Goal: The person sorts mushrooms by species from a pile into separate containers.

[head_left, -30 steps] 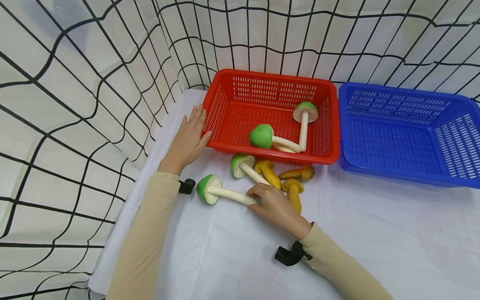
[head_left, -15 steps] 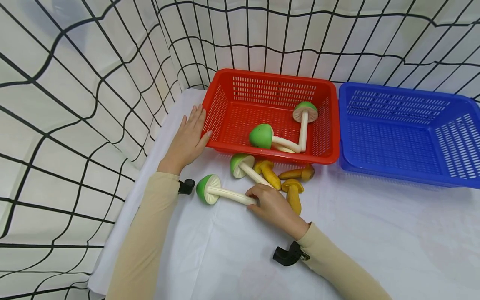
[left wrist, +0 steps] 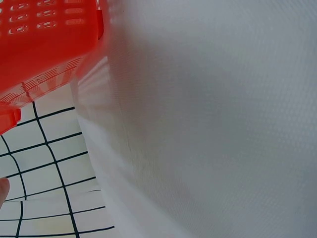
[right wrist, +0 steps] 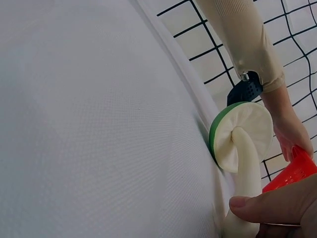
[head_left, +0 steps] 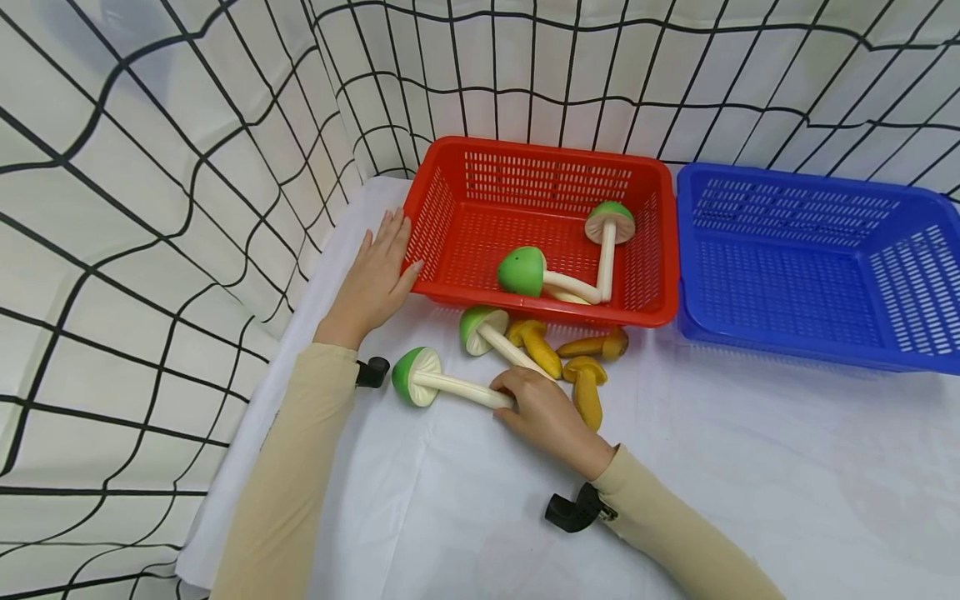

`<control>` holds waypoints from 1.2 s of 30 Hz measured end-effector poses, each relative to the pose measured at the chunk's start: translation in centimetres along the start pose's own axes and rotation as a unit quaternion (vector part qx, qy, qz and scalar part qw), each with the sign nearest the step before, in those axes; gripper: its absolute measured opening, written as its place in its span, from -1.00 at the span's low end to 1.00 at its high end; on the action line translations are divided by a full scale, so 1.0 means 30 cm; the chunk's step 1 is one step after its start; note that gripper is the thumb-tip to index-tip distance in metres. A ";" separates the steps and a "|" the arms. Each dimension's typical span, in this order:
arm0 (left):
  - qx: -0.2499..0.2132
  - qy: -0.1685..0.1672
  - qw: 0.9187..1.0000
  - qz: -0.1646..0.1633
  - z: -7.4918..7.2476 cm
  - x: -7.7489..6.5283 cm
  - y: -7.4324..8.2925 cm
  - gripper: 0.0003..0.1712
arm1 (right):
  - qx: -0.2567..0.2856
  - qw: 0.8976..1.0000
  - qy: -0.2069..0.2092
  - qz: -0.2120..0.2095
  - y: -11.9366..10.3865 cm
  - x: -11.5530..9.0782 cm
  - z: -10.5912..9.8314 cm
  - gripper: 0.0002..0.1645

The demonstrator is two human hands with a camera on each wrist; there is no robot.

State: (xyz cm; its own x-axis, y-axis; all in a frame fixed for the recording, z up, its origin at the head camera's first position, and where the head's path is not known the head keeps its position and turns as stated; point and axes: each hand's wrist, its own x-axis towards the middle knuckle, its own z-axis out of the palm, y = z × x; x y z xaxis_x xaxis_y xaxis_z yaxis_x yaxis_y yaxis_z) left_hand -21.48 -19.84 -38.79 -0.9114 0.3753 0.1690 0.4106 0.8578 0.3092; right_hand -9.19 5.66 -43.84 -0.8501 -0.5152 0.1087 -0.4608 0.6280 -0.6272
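Note:
My left hand (head_left: 371, 279), fingers straight, rests against the left side of the red basket (head_left: 543, 312). With thumb and fingers, my right hand (head_left: 551, 417) pinches the stem end of a green-capped toy mushroom (head_left: 457, 387), which lies on the white cloth. In the right wrist view the thumb presses on the pale stem of that mushroom (right wrist: 247, 158), its cap facing away. Just above the right hand lie another green-capped mushroom (head_left: 483, 332) and several yellow-brown mushrooms (head_left: 587, 396). Inside the basket are green-capped mushrooms (head_left: 522, 271), one partly hidden under another's stem.
A blue basket (head_left: 787, 350) stands right beside the red one. Black wire mesh (head_left: 577, 104) backed with white cloth rises behind the baskets and along the left. White cloth (head_left: 712, 467) covers the table, whose left edge runs under my left arm.
My right wrist has shifted very slightly to the left, while the fingers stay on the mushroom's stem. The left hand and the baskets keep their places.

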 end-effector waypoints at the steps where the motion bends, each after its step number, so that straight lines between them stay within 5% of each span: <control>1: 0.000 0.000 1.000 0.001 0.000 0.000 0.000 -0.27 | -0.001 1.000 0.000 -0.001 0.001 0.000 0.001 -0.71; 10: 0.002 -0.002 1.000 0.000 -0.002 -0.001 -0.001 -0.26 | 0.010 1.000 0.005 0.001 -0.004 0.000 0.001 -0.70; 19: 0.001 -0.001 1.000 0.002 0.000 -0.001 -0.002 -0.26 | 0.107 0.994 0.007 0.020 -0.002 -0.002 -0.010 -0.71; 36: 0.002 0.002 1.000 0.001 -0.001 0.000 -0.001 -0.26 | 0.184 0.980 -0.070 0.036 0.014 0.002 -0.019 -0.72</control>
State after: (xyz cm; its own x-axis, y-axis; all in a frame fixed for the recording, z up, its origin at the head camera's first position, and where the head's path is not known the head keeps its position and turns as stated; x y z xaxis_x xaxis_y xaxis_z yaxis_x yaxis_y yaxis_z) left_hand -21.48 -19.88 -38.78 -0.9104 0.3760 0.1726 0.4123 0.8584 0.3051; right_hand -9.58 6.22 -43.66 -0.8222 -0.5680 -0.0364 -0.2562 0.4264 -0.8675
